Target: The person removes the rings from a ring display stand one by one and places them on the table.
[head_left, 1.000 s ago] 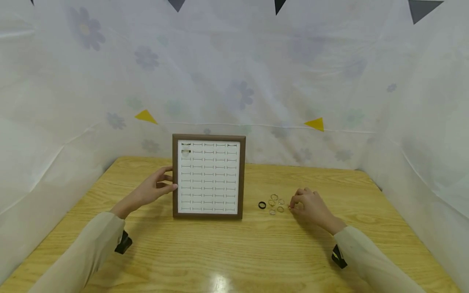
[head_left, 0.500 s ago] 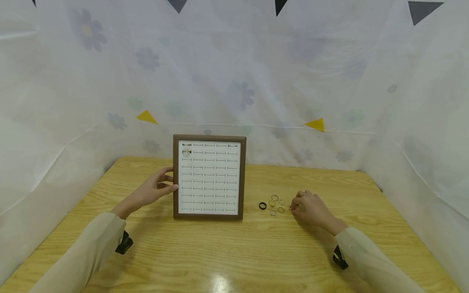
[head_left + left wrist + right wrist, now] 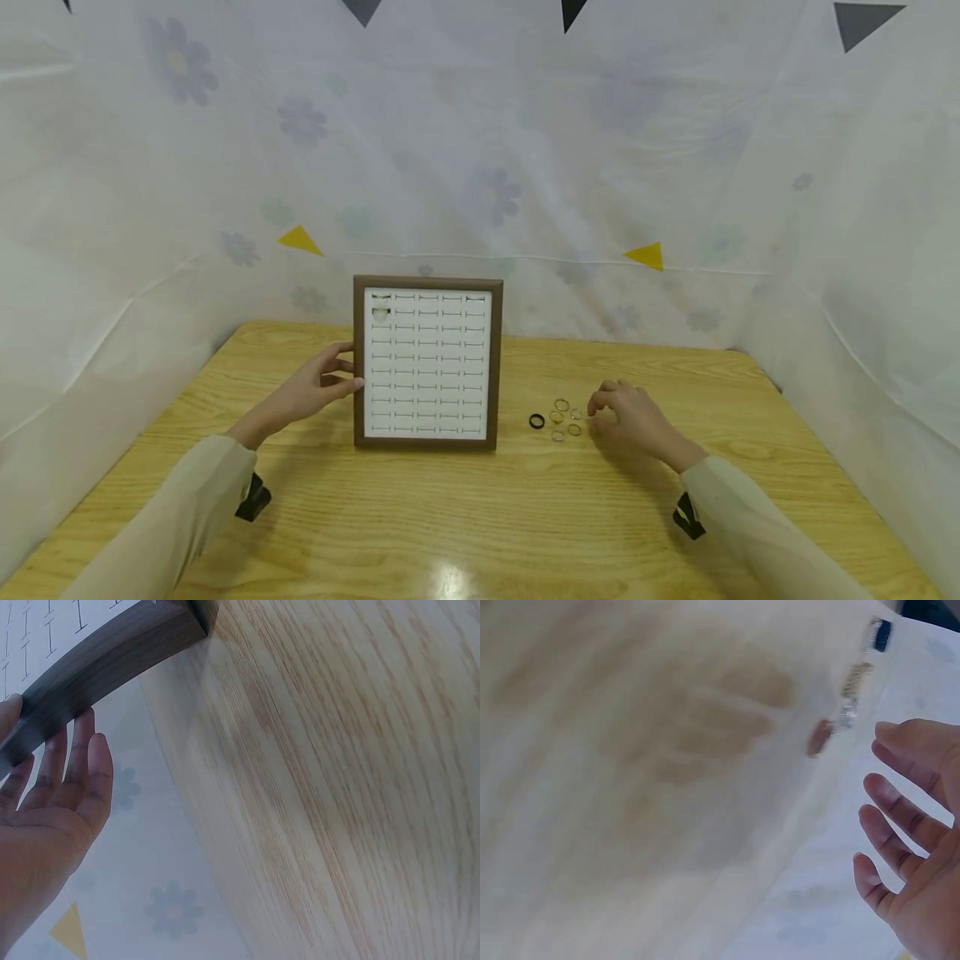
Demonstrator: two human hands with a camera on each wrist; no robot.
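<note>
Right now the person's left hand (image 3: 311, 390) is resting against the left edge of the ring display tray (image 3: 427, 363), which is standing upright near the middle of the wooden surface (image 3: 465, 517). Its fingers are lying straight along the dark brown frame, the thumb touching the frame's front edge; the left wrist view is showing the same contact, with the fingers (image 3: 71, 761) flat against the frame's side, so this grip is relaxed and pressing, not clasping. The tray's white face is carrying rows of slots, and one ring (image 3: 381, 313) is sitting in the left column, second row from the top; a dark mark is showing in the slot above it, too small to identify.

To the right of the tray, a small cluster of rings is lying on the surface: a black ring (image 3: 536, 421) nearest the tray and several thin gold rings (image 3: 564, 418) just beside it. The right hand (image 3: 626, 421) is hovering just right of that cluster, fingers loosely curved. In the right wrist view the fingers (image 3: 900, 817) are spread and holding nothing, so this grip is released, with the blurred rings lying just beyond the fingertips.

A pale flower-printed sheet (image 3: 480, 167) is hanging behind and around the surface.
</note>
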